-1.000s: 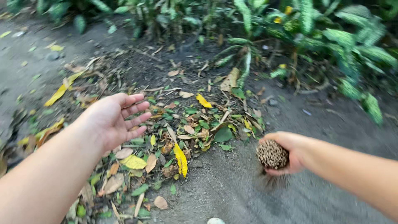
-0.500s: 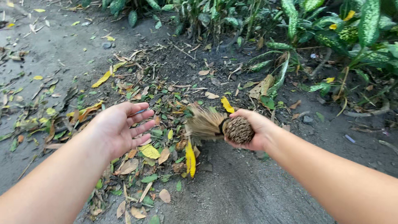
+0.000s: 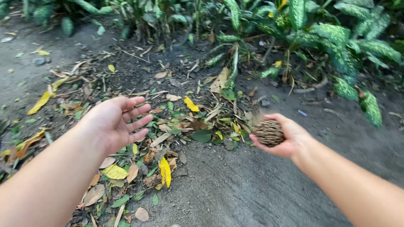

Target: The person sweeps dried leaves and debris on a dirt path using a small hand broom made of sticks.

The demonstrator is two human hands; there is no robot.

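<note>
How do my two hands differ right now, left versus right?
The left hand is open and empty, palm up and fingers spread, above the leaf pile; the right hand is closed around a stick broom bundle. The left hand hangs over leaves; the right hand is over bare dirt ground. Both are bare and off the ground.

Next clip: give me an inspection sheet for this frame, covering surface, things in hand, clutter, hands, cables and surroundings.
Surface: bare grey dirt ground, packed and grainy.
Things in hand: stick broom bundle, seen end-on; its bristles are blurred.
Clutter: leaf pile of green, brown and yellow leaves and twigs, spread between the two hands; one long yellow leaf near its lower edge.
Hands: right hand closed around the broom bundle; left hand open, palm turned inward, holding nothing, above the pile's left side.
Cables: nothing seen.
Surroundings: spotted green plants along the top edge, more fallen leaves at far left.
</note>
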